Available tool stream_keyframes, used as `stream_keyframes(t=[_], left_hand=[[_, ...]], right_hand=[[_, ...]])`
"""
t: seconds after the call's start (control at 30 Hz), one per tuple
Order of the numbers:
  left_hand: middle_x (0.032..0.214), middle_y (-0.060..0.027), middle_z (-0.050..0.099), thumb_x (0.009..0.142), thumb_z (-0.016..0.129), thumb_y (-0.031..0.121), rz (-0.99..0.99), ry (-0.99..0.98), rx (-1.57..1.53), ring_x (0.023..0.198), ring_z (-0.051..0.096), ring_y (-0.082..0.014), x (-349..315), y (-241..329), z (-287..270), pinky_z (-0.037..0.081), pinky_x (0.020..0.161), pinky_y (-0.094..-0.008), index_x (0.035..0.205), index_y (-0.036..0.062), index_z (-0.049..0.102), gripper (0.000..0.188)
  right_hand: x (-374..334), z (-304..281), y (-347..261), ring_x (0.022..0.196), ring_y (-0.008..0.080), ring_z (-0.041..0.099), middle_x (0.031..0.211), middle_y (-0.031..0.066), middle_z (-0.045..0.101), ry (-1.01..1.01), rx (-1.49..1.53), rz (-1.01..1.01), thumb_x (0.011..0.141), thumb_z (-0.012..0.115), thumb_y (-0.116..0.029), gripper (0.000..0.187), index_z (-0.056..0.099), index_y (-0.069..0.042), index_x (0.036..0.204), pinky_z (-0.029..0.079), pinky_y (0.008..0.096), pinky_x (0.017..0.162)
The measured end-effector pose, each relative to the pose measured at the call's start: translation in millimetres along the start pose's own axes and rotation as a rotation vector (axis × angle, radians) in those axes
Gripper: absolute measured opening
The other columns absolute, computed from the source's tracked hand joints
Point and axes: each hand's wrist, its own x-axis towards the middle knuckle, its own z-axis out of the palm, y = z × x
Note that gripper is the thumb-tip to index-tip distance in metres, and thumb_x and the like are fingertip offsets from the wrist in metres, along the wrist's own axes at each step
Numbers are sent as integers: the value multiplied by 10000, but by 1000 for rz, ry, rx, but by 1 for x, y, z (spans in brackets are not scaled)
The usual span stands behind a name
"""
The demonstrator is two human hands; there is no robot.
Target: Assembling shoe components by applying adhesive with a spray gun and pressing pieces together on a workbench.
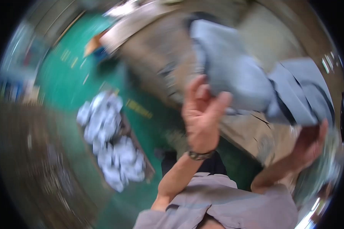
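Observation:
Palm up, my left hand [202,118] has its fingers apart and a dark band on the wrist. Just past its fingertips, a light grey-blue cloth-like piece [233,65] lies over the brown work surface; whether the fingers touch it is blurred. My right hand [307,147] is at the lower edge of another grey piece with dark edging [300,89], at the far right. Its fingers are smeared by motion and partly hidden, so their grip is unclear. The two grey pieces meet or overlap between my hands.
A heap of crumpled pale grey-blue pieces [114,141] fills a low, long container or cart on the green floor [137,108] to the left. The brown work surface [153,49] stretches ahead. An orange and blue object [95,47] is beside its far left end.

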Motion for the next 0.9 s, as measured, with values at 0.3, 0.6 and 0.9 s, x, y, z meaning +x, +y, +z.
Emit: stream_keyframes(t=[0.3, 0.6, 0.9], left_hand=[[1205, -55, 623, 935, 727, -26, 521, 605, 72, 1096, 613, -135, -163, 265, -236, 502, 992, -300, 1406, 49, 490, 533], [1262, -81, 655, 937, 704, -35, 965, 1246, 34, 1103, 622, -162, -339, 349, -455, 531, 925, -329, 1421, 78, 494, 540], [1337, -124, 597, 928, 747, 73, 876, 1843, -58, 1192, 594, -261, -455, 202, -767, 548, 953, -488, 1493, 98, 393, 667]], right_hand=[[-136, 252, 249, 1177, 209, 652, 1220, 116, 732, -607, -119, 668, 1053, 606, -240, 296, 681, -43, 1261, 438, 410, 1076], [-427, 393, 494, 1133, 229, 673, 1272, 97, 686, -1014, -139, 1066, 1030, 611, -130, 260, 598, -67, 1281, 534, 421, 986], [-676, 202, 795, 882, 92, 636, 961, -20, 627, -1137, -504, 1389, 1022, 650, -133, 88, 621, -109, 1102, 634, 377, 875]])
